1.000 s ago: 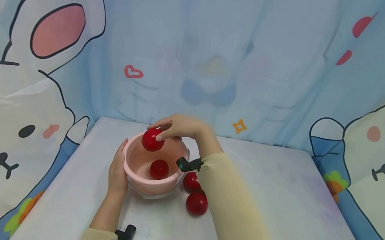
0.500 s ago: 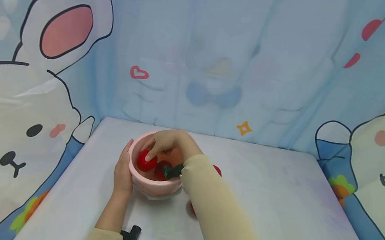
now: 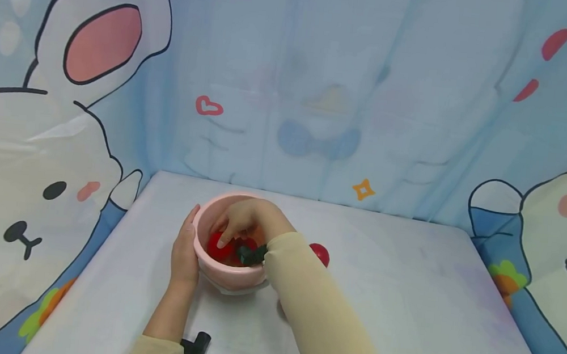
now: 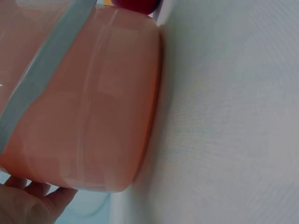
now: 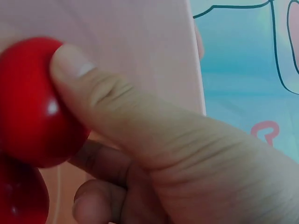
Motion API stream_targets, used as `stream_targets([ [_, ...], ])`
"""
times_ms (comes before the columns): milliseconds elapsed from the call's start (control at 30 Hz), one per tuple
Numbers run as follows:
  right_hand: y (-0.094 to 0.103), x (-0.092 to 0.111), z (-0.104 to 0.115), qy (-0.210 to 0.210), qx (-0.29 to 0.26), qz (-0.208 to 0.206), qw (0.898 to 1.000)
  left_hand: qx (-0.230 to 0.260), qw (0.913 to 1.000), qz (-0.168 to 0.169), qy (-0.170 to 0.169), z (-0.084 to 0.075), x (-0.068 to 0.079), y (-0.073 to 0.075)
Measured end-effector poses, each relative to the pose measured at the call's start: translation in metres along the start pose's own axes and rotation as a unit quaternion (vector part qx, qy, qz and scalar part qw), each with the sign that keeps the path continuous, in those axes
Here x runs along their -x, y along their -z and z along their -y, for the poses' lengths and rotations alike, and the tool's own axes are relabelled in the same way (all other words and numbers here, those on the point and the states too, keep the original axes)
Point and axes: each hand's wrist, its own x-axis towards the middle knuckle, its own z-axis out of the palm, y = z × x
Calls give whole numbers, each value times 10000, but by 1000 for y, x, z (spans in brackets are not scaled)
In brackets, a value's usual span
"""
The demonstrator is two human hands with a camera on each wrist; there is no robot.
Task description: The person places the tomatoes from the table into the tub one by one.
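A pink bucket (image 3: 233, 277) with a pale handle strap (image 4: 44, 70) stands on the white table. Along its left outer wall rests my left hand (image 3: 185, 256), the fingers (image 4: 58, 198) lying against the side. Inside the bucket, my right hand (image 3: 243, 219) pinches a glossy red ball (image 5: 35, 105) between thumb and fingers. Low in the bucket, a second red ball (image 5: 21, 198) touches the held one. My right hand and its wrist camera partly hide both balls in the head view.
Right of the bucket a red ball (image 3: 319, 254) lies on the table (image 3: 404, 302), partly behind the right sleeve (image 3: 316, 311). A patterned blue curtain (image 3: 295, 58) rises behind the table's back edge.
My right hand has lowered the red ball from above the bucket's rim down inside it, beside the other ball. The left hand has stayed against the bucket's wall.
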Motion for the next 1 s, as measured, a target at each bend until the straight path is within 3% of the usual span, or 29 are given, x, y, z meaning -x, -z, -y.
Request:
stream_targets([
  [233, -4, -1, -2, -128, 47, -91, 9999, 65, 10000, -38, 56, 0, 1, -1],
  [400, -5, 1, -2, -299, -250, -133, 9992, 109, 9999, -29, 58, 2, 0, -1],
  [667, -5, 5, -5, -228, -897, -152, 9956, 187, 9998, -13, 50, 0, 0, -1],
  [833, 2, 13, -5, 0, -417, -278, 9987, 245, 9997, -19, -36, 0, 0, -1],
  [1000, 12, 38, -4, 278, -177, -686, 9971, 223, 9997, -18, -52, 1, -1, 0],
])
